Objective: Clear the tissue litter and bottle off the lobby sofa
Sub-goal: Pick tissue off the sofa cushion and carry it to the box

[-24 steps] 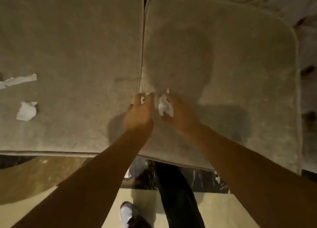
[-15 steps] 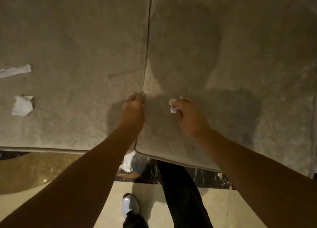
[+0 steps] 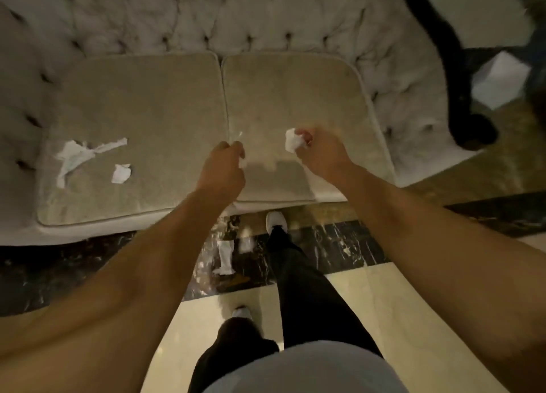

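My right hand (image 3: 319, 153) hovers over the right seat cushion (image 3: 295, 97), shut on a crumpled white tissue (image 3: 292, 140). My left hand (image 3: 226, 168) is closed above the seam between the cushions, a small scrap of white tissue (image 3: 242, 162) showing at its fingers. On the left cushion (image 3: 141, 103) lie a long torn tissue strip (image 3: 79, 154) and a smaller tissue piece (image 3: 120, 173), well left of both hands. No bottle shows on the sofa.
The beige sofa has a tufted back (image 3: 206, 17). More white scraps (image 3: 226, 255) lie on the dark marble floor strip before it. A dark table leg (image 3: 461, 97) and a white box (image 3: 499, 81) stand at the right. My legs and shoes are below.
The view has pulled back and up from the cushions, revealing the whole sofa. Both hands have lifted off the seat and drawn apart, each keeping its tissue.
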Demonstrator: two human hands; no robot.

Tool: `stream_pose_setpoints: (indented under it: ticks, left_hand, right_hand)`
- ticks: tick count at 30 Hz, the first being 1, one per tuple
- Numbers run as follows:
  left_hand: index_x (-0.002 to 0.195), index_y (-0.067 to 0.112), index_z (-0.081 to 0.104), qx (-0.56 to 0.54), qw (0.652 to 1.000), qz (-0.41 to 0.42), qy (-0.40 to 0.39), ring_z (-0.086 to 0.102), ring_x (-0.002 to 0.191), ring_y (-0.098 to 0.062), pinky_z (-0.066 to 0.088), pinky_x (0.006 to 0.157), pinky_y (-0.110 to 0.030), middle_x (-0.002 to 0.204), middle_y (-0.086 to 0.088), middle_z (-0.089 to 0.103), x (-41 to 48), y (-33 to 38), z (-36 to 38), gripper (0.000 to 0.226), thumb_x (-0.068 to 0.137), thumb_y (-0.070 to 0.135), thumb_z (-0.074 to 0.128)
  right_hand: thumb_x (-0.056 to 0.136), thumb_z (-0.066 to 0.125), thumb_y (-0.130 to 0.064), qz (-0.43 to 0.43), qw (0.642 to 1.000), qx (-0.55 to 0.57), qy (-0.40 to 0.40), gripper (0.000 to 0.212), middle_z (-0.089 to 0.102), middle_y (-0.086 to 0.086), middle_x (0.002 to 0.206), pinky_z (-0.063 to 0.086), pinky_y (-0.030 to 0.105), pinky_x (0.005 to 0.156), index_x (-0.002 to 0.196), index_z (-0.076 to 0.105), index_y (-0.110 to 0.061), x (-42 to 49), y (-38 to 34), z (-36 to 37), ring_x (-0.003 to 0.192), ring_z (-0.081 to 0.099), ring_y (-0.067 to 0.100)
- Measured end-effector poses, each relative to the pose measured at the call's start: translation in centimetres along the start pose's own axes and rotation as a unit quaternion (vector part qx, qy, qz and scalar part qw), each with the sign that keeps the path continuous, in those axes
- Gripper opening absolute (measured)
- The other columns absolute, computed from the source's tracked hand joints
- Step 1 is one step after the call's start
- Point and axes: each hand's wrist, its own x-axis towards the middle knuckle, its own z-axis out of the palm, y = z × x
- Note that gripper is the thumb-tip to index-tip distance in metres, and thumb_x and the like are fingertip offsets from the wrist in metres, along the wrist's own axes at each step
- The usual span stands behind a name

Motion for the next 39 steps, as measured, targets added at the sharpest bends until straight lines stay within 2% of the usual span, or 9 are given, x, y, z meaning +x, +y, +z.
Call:
stream_pose_setpoints:
  ticks: [2,7,10,12,15,20,26,33,39]
  left_hand:
    - [0.103,0.011,0.06,0.0,1.0,0.027,-0.01,0.049,0.083,-0.021,0.041,0.07,-0.028,0.105,-0.01,0.052,-3.5,2.8,-2.5,0.029,0.078,-0.004,0.06]
    - [0.099,0.01,0.063,0.063,0.987,0.145,-0.021,0.051,0.077,-0.026,0.036,0.07,-0.025,0.095,-0.012,0.054,-10.7,10.2,-6.6,0.022,0.078,0.005,0.061]
    - [0.097,0.009,0.064,0.086,0.98,0.178,-0.018,0.052,0.079,-0.027,0.038,0.069,-0.027,0.092,-0.009,0.051,-13.6,16.2,-6.8,0.016,0.082,0.013,0.061]
    - [0.099,0.011,0.064,0.103,0.974,0.199,-0.022,0.054,0.087,-0.029,0.042,0.074,-0.029,0.098,-0.01,0.054,-15.0,20.8,-5.7,0.017,0.083,0.016,0.06]
    - [0.104,0.012,0.064,0.123,0.962,0.241,-0.034,0.055,0.099,-0.031,0.044,0.083,-0.033,0.108,-0.013,0.057,-17.4,28.7,-2.3,0.021,0.083,0.017,0.06]
    - [0.101,0.019,0.06,0.119,0.944,0.298,-0.074,0.053,0.095,-0.023,0.047,0.079,-0.033,0.111,-0.006,0.053,-21.6,43.9,6.8,0.018,0.085,0.012,0.057]
    - [0.089,0.028,0.06,0.089,0.914,0.368,-0.144,0.054,0.093,-0.019,0.053,0.08,-0.035,0.107,0.0,0.054,-27.6,60.9,18.9,0.014,0.082,0.017,0.064]
    - [0.088,0.026,0.059,0.105,0.871,0.444,-0.184,0.054,0.09,-0.015,0.052,0.08,-0.031,0.101,0.003,0.053,-23.5,76.3,27.7,0.015,0.08,0.017,0.068]
    - [0.096,0.011,0.065,0.155,0.864,0.428,-0.214,0.059,0.097,-0.025,0.049,0.085,-0.034,0.107,-0.009,0.06,-10.0,86.2,34.8,0.015,0.084,0.02,0.063]
  right_hand:
    - [0.089,0.059,-0.008,0.028,0.999,0.005,0.03,0.031,0.068,0.015,0.114,0.052,0.029,0.089,0.12,0.065,-0.009,-5.0,-0.4,-3.0,0.101,0.065,0.028]
    - [0.086,0.054,-0.001,0.005,0.994,0.01,0.111,0.017,0.07,0.023,0.109,0.046,0.023,0.078,0.093,0.07,0.003,-14.9,0.0,-11.1,0.099,0.066,0.033]
    - [0.088,0.058,-0.009,0.026,0.99,0.006,0.14,0.016,0.068,0.022,0.101,0.048,0.033,0.082,0.095,0.07,-0.001,-20.1,2.2,-15.8,0.095,0.063,0.034]
    - [0.089,0.059,-0.012,0.038,0.988,0.007,0.151,0.013,0.068,0.017,0.101,0.046,0.03,0.078,0.096,0.068,-0.006,-23.2,4.9,-18.8,0.095,0.063,0.031]
    - [0.088,0.059,-0.013,0.056,0.985,0.022,0.162,0.008,0.067,0.01,0.096,0.044,0.028,0.075,0.091,0.066,-0.012,-28.0,10.6,-23.6,0.091,0.062,0.025]
    - [0.085,0.065,-0.016,0.107,0.976,0.017,0.19,0.012,0.063,-0.003,0.096,0.053,0.029,0.078,0.086,0.062,-0.028,-37.0,23.3,-32.5,0.089,0.061,0.014]
    - [0.087,0.059,-0.01,0.221,0.944,-0.005,0.246,0.013,0.062,0.007,0.116,0.055,0.036,0.087,0.096,0.066,-0.019,-45.8,38.3,-42.0,0.098,0.061,0.021]
    - [0.088,0.063,-0.013,0.297,0.927,-0.021,0.226,0.018,0.061,0.006,0.114,0.055,0.035,0.083,0.105,0.065,-0.018,-43.6,51.4,-49.6,0.095,0.059,0.021]
    - [0.092,0.055,-0.019,0.291,0.936,-0.051,0.19,0.015,0.06,0.005,0.111,0.045,0.028,0.077,0.104,0.064,-0.015,-33.3,62.1,-57.6,0.097,0.057,0.021]
